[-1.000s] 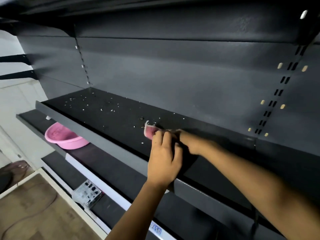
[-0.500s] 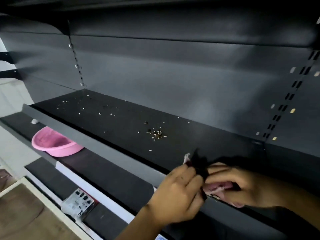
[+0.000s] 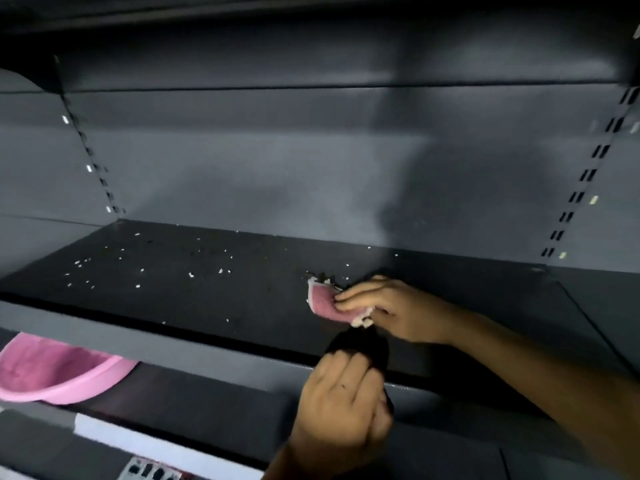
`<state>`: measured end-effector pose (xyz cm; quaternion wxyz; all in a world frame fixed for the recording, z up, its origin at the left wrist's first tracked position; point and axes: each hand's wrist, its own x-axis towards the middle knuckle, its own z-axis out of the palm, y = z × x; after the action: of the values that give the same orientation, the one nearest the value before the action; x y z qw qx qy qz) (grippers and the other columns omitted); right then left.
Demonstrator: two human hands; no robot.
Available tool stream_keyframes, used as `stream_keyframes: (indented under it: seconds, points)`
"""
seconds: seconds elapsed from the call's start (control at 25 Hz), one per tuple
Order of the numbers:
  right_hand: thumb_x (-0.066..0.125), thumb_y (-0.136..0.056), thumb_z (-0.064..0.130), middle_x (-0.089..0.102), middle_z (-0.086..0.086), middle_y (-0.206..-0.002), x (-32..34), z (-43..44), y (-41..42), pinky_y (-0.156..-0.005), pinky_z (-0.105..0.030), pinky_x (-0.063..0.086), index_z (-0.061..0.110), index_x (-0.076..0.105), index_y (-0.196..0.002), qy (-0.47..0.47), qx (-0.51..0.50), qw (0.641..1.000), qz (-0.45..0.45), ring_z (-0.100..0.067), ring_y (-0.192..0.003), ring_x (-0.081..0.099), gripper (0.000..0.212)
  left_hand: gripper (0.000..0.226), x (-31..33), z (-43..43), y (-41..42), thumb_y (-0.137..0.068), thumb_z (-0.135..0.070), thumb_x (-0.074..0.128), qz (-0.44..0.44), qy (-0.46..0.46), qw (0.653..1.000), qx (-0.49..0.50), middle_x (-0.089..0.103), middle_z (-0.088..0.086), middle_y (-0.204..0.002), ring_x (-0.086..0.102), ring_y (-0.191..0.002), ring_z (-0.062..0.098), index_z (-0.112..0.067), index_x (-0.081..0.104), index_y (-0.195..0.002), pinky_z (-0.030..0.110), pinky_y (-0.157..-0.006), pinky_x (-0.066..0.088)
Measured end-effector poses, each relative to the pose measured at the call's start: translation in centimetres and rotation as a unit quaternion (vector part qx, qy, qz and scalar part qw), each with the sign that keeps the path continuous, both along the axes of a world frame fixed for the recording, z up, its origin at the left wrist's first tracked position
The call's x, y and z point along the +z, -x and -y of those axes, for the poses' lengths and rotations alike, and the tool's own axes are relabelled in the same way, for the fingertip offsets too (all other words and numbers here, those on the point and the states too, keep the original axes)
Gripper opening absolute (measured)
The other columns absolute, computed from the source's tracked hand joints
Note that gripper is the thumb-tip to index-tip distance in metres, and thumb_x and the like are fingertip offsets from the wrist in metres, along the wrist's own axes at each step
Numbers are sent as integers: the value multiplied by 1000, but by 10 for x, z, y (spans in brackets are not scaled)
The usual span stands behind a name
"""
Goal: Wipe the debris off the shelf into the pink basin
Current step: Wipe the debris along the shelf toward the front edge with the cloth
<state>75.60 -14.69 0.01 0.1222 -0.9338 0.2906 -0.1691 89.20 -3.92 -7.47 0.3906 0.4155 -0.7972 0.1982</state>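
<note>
A dark metal shelf [image 3: 214, 299] runs across the view, strewn with small white and dark crumbs of debris [image 3: 190, 274] on its left and middle. My right hand [image 3: 388, 308] presses a folded pink cloth [image 3: 323, 303] onto the shelf, right beside a small heap of debris [image 3: 322, 277]. My left hand [image 3: 341, 407] is at the shelf's front edge, below the cloth, closed on a black object [image 3: 363, 344] that I cannot identify. The pink basin [image 3: 62, 377] stands on the lower shelf at far left, partly hidden by the upper shelf's front lip.
A grey back panel [image 3: 311, 168] with slotted uprights [image 3: 585, 178] rises behind the shelf, and another shelf overhangs above. Below the basin's shelf runs a white price strip [image 3: 138, 441], with a small printed item [image 3: 152, 471] at the bottom edge.
My right hand moved the pink cloth from the shelf's front edge back onto the shelf beside the heap of debris. My left hand dropped to the front lip. The view shifted right and nearer.
</note>
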Motion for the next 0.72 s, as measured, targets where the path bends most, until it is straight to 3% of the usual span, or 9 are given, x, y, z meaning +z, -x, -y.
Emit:
stream_keyframes:
  seconds: [0.08, 0.16, 0.2, 0.24, 0.32, 0.36, 0.44, 0.52, 0.72]
  points:
    - [55, -86, -3, 64, -2, -123, 15, 10, 5, -101, -13, 38, 15, 62, -121, 0, -91, 988, 127, -3, -114, 58, 40, 30, 0, 0, -7, -84, -15, 42, 10, -1, 1000, -23, 65, 11, -70, 56, -58, 27, -9, 67, -69, 30, -57, 48]
    - [60, -86, 5, 69, 7, -88, 36, 15, 37, -67, 1, 43, 28, 66, -109, 0, -254, 934, 253, 15, -69, 62, 34, 31, 13, 5, -22, -88, -17, 40, 51, 6, 997, -52, 64, 6, -72, 55, -60, 25, -13, 69, -77, 27, -58, 47]
    - [59, -86, 9, 66, 11, -70, 39, 14, 55, -50, 1, 39, 33, 68, -101, 2, -334, 906, 259, 12, -49, 57, 30, 26, 19, 9, -29, -87, -20, 43, 75, 9, 995, -69, 62, 4, -71, 53, -60, 23, -15, 67, -79, 26, -58, 43]
    - [57, -85, 11, 63, 11, -58, 34, 10, 72, -43, -2, 36, 32, 70, -92, 7, -401, 888, 226, 6, -41, 56, 26, 18, 25, 12, -35, -84, -21, 47, 97, 6, 992, -84, 58, 3, -68, 50, -60, 23, -16, 63, -79, 26, -57, 40]
    - [58, -79, 10, 68, -5, -63, 14, 1, 95, -54, -17, 45, 20, 72, -83, 68, -466, 875, 110, -15, -57, 68, 18, 7, 33, 21, -38, -75, -26, 53, 109, -17, 991, -82, 52, 1, -65, 47, -61, 21, -19, 54, -76, 27, -55, 36]
    - [60, -78, 8, 71, -16, -76, 3, -5, 97, -65, -26, 50, 13, 72, -89, 65, -480, 873, 57, -30, -72, 70, 17, 8, 34, 24, -35, -73, -28, 53, 97, -39, 992, -66, 51, 0, -65, 49, -61, 20, -20, 51, -75, 27, -53, 36]
    - [58, -82, 8, 69, -25, -98, -11, -8, 89, -81, -39, 52, 9, 66, -103, 22, -508, 860, -33, -40, -88, 66, 23, 10, 34, 25, -28, -71, -30, 52, 63, -72, 995, -36, 51, -2, -65, 50, -61, 18, -21, 48, -72, 28, -50, 35]
    - [52, -85, 12, 69, -22, -103, -10, -3, 60, -81, -39, 51, 14, 62, -107, 6, -503, 863, -43, -40, -90, 65, 24, 11, 30, 23, -25, -70, -32, 52, 48, -84, 995, -23, 52, -2, -64, 51, -60, 18, -21, 49, -70, 28, -48, 35]
    - [50, -86, 12, 70, -14, -104, -17, 21, -69, -88, -36, 46, 13, 63, -103, -23, -360, 932, 23, -36, -98, 63, 22, 11, 35, 19, -27, -69, -30, 51, 63, -122, 991, 5, 56, -2, -62, 54, -57, 17, -20, 54, -68, 25, -47, 40]
